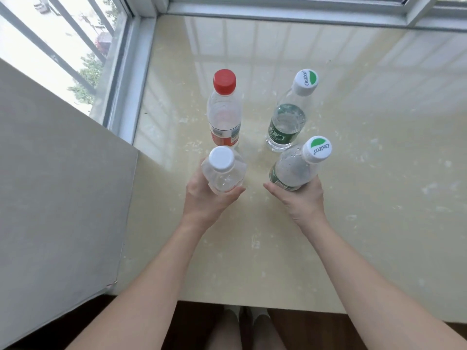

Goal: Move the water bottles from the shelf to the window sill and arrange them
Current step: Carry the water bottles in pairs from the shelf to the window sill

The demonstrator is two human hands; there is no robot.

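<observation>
Two bottles stand upright on the glossy cream window sill (353, 152): a red-capped bottle (224, 109) with a red label on the left, and a green-labelled bottle (290, 114) with a white and green cap on the right. Just in front of them I hold two more. My left hand (207, 195) grips a clear bottle with a plain white cap (223, 170). My right hand (300, 200) grips a second green-labelled bottle (298, 168), tilted to the right. Whether either held bottle touches the sill is hidden by my hands.
A grey wall block (58, 188) juts in on the left, close to my left forearm. Window frames (131, 72) bound the sill at the left and back. The sill's front edge (252, 303) lies near my feet, with dark floor below.
</observation>
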